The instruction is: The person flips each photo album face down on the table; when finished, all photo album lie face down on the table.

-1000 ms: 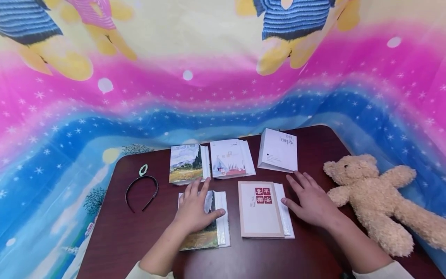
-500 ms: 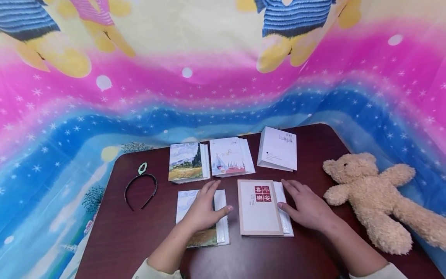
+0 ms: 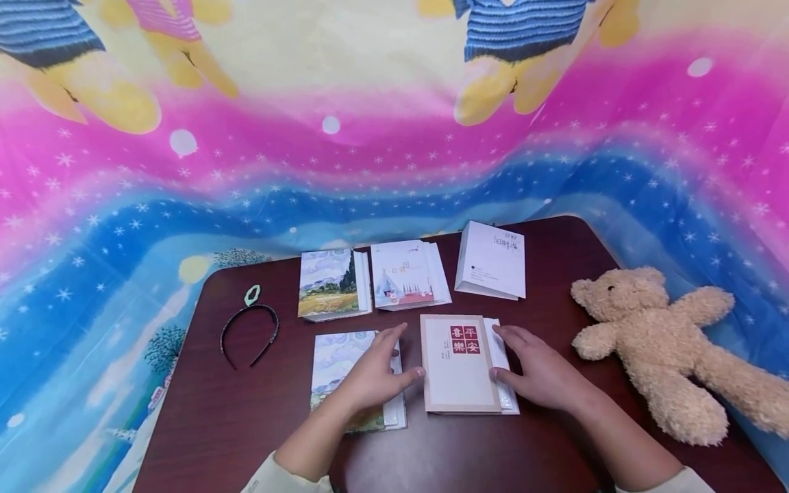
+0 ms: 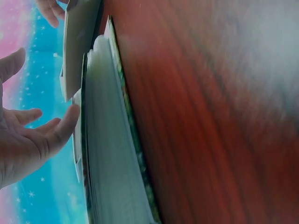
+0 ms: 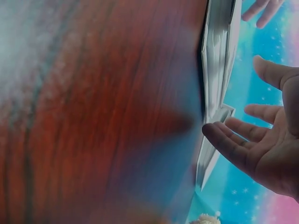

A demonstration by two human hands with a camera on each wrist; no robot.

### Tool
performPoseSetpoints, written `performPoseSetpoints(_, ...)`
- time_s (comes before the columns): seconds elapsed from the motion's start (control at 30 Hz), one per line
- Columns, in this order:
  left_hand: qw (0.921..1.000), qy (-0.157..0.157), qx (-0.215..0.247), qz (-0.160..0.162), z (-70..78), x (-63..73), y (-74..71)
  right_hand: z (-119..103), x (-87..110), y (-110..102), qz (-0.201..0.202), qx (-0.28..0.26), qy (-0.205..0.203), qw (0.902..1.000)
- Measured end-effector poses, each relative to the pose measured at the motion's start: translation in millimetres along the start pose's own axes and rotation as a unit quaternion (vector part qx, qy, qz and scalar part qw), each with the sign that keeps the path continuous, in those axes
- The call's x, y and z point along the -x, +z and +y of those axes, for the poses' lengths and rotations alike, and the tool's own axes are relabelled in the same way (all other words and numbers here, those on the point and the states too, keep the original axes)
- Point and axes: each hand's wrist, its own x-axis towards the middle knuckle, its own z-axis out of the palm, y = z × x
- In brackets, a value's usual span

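Note:
A cream book (image 3: 459, 387) with red square characters on its cover lies at the middle front of the table. My left hand (image 3: 377, 375) hovers over the right part of a landscape-cover book (image 3: 339, 359), its thumb near the cream book's left edge. In the left wrist view the same hand (image 4: 28, 149) has its fingers spread above the thick pages. At the cream book's right side is my right hand (image 3: 545, 373), fingers extended and thumb by the cover's edge. The right wrist view shows this hand (image 5: 268, 149) with fingers loosely apart; contact is hard to tell.
Behind stand another landscape-cover book (image 3: 327, 284), a white book with a tent picture (image 3: 401, 277) and a plain white book (image 3: 493, 263). A black headband (image 3: 228, 329) lies left; a teddy bear (image 3: 659, 349) lies right. A printed cloth (image 3: 394, 157) hangs behind the table.
My left hand has moved right, off most of the landscape-cover book toward the cream book. My right hand has shifted slightly left, closer to the cream book's right edge.

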Motion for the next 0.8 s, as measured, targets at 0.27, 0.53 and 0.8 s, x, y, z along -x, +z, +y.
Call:
performPoseSetpoints(0.27,0.9987,-0.014,0.045,-0.022,2.8,1.3,11.0,2.5,1.5,2.4,-0.008,-0.025,-0.008,0.9996)
performPoseSetpoints(0.53,0.9969,-0.031,0.063,-0.036,4.0,-1.9,20.6,1.7,0.2,6.3,-0.020,-0.040,-0.010,0.9990)
performPoseSetpoints(0.8,0.9933,-0.046,0.092,-0.052,8.5,-3.2,26.1,0.1,0.1,9.3,-0.017,-0.038,0.002,0.9991)
